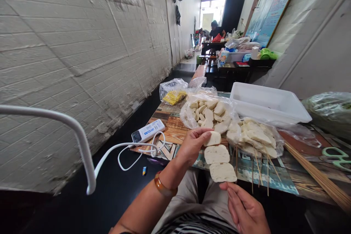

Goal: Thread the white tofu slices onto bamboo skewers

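Observation:
My left hand [195,144] pinches the topmost of three pale, bread-like slices [213,139] between thumb and fingers. Two more slices [217,154] hang in line below it, overlapping at their edges. Under the lowest slice [223,172], my right hand [244,206] is closed in a pinch on the end of a bamboo skewer, most of which is hidden by the fingers and slices. Just beyond my hands lies an open clear bag of loose slices [208,113]. To its right, skewered slices [255,135] are piled on plastic, their sticks pointing toward me.
A white plastic tub [270,104] stands behind the pile. Bare bamboo skewers [315,172] and green-handled scissors [336,157] lie at right. A white power strip [148,131] with a looped cable sits left, near a bag with yellow contents [174,97]. People [216,31] are far back.

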Tool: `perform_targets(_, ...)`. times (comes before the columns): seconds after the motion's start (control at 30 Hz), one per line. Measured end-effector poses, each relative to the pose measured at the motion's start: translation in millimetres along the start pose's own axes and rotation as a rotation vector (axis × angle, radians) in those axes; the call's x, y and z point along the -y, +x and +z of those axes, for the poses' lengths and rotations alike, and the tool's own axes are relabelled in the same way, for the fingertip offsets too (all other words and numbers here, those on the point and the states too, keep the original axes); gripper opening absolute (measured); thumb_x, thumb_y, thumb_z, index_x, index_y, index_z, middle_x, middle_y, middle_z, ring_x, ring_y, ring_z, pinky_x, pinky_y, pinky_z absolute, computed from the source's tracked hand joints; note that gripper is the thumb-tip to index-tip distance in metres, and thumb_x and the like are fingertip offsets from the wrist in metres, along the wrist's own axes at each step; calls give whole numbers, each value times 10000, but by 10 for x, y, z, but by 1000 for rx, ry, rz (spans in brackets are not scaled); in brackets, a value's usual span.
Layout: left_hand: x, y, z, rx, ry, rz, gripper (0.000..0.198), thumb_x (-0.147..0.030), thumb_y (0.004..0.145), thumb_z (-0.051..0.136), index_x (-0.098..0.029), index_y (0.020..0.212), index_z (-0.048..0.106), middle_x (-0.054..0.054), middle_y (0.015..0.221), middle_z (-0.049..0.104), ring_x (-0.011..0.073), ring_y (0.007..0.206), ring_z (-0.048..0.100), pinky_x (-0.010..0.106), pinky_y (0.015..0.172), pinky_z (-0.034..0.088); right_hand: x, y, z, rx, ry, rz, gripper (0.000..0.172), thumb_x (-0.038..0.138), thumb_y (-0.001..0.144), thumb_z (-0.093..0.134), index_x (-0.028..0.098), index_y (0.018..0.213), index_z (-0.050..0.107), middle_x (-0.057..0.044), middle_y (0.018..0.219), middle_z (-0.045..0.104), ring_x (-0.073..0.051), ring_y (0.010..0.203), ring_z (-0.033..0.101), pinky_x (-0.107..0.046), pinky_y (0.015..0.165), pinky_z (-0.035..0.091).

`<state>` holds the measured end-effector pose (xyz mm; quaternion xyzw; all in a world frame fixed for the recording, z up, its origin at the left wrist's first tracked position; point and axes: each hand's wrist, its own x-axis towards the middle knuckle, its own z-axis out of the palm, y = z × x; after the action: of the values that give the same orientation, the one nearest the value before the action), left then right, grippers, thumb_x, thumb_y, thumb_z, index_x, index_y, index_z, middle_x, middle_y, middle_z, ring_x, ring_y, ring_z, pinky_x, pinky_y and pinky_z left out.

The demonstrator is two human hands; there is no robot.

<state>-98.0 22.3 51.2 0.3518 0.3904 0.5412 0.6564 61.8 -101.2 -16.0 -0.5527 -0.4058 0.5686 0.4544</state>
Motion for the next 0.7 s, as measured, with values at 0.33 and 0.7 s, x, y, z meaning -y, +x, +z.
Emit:
perform_targets(0.33,-13,-30,74,-58,56,71,350,-397,604,834,-139,831,769,29,718,713,100,614,562,205,581,397,65,-8,36,-33,-37,-40,575,670,782,587,122,876,732,94,378,329,-66,323,265,-214,350,223)
perform_targets(0.7,-5,-33,79,-79,8,17,422,-429,580,847,-123,856,755,59,744,719,143,619,621,222,552,438,29,-11,14,-24,13,2,586,682,758,609,123,888,725,104,387,282,-70,354,238,-195,347,179)
